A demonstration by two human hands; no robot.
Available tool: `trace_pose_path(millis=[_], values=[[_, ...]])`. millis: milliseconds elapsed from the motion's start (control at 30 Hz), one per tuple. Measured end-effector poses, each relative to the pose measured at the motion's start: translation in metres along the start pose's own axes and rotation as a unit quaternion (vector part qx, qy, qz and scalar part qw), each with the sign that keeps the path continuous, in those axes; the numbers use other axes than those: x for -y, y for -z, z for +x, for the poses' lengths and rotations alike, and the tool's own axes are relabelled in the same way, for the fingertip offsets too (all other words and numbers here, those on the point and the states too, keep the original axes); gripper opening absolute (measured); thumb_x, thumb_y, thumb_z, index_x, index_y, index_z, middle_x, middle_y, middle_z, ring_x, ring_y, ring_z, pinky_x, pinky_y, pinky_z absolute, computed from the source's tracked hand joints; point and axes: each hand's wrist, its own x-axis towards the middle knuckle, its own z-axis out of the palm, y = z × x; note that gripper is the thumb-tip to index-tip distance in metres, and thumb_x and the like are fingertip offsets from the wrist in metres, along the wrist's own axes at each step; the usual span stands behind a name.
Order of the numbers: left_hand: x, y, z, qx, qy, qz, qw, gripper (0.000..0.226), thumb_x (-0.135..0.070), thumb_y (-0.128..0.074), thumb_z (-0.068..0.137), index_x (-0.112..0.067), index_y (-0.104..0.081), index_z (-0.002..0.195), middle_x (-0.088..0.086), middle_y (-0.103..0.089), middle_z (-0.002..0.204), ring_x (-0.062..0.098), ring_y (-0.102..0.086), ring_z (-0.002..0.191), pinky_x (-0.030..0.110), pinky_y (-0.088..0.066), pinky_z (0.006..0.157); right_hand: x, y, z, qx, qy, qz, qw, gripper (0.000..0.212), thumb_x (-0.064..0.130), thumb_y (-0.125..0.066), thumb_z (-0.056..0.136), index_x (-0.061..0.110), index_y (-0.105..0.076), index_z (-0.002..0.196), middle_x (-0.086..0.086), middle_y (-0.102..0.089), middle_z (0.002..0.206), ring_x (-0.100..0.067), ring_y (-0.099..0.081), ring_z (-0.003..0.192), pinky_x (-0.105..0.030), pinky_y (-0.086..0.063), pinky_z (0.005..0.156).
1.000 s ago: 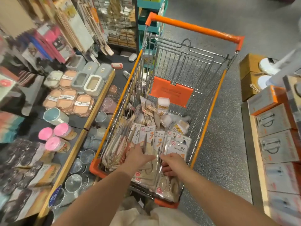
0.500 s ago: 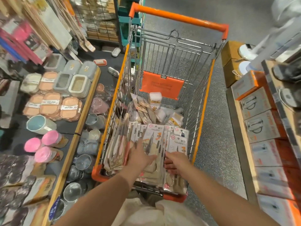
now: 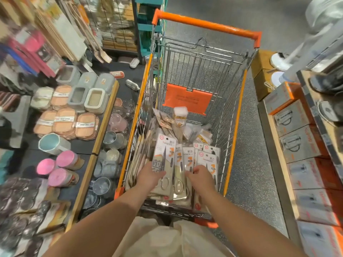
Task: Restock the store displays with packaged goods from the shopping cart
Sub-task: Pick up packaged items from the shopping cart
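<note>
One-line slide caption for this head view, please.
Both hands, left hand and right hand, reach into the orange-trimmed wire shopping cart and grip carded scissor packs beside a wooden-edged display shelf.

I have a single head-worn, wide-angle view, pitched forward and steeply down from above the near end of the shopping cart (image 3: 239,112). Both forearms enter from the bottom edge, close to the lens. Display shelves (image 3: 104,115) bend along both side margins. No second view overlaps.
</note>
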Motion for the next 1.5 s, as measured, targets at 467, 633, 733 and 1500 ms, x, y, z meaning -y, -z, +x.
trace_pose_path(millis=[467,633,733,1500], values=[[0.02,0.008,-0.001,-0.065,-0.028,-0.099,0.993,0.022,-0.014,-0.06,0.096,-0.027,-0.051,0.111,0.0,-0.062,0.104,0.023,-0.061,0.096,0.037,-0.052,0.082,0.024,-0.016,0.013,0.092,-0.008,-0.006,0.996,0.021,0.028,-0.07,0.088,0.012,-0.057,0.088,0.0,-0.057,0.082,-0.019,-0.056,0.083,-0.03,-0.046,0.075],[0.015,0.008,0.002,-0.044,-0.036,-0.124,0.991,0.014,-0.019,-0.057,0.099,-0.023,-0.052,0.112,-0.003,-0.06,0.107,0.008,-0.053,0.083,0.02,-0.039,0.058,0.01,0.011,0.01,-0.039,-0.07,0.18,0.98,0.009,0.021,-0.068,0.091,0.014,-0.067,0.095,-0.003,-0.065,0.097,-0.017,-0.058,0.084,-0.027,-0.045,0.069],[0.008,0.006,0.005,-0.026,-0.034,-0.121,0.992,0.011,-0.027,-0.05,0.102,-0.019,-0.049,0.111,-0.002,-0.056,0.108,0.01,-0.052,0.083,0.023,-0.039,0.056,0.006,0.016,0.002,-0.075,-0.056,0.258,0.961,0.008,0.02,-0.067,0.092,0.015,-0.068,0.098,0.0,-0.069,0.095,-0.01,-0.06,0.076,-0.026,-0.045,0.066],[0.011,0.026,0.031,-0.028,-0.066,-0.142,0.987,0.018,-0.015,-0.072,0.086,-0.025,-0.063,0.098,-0.002,-0.071,0.096,0.017,-0.068,0.09,0.031,-0.051,0.075,0.015,-0.011,0.002,0.043,-0.082,-0.108,0.99,0.076,0.047,-0.072,0.083,0.012,-0.036,0.14,-0.008,-0.056,0.131,-0.028,-0.058,0.115,-0.032,-0.043,0.075]])
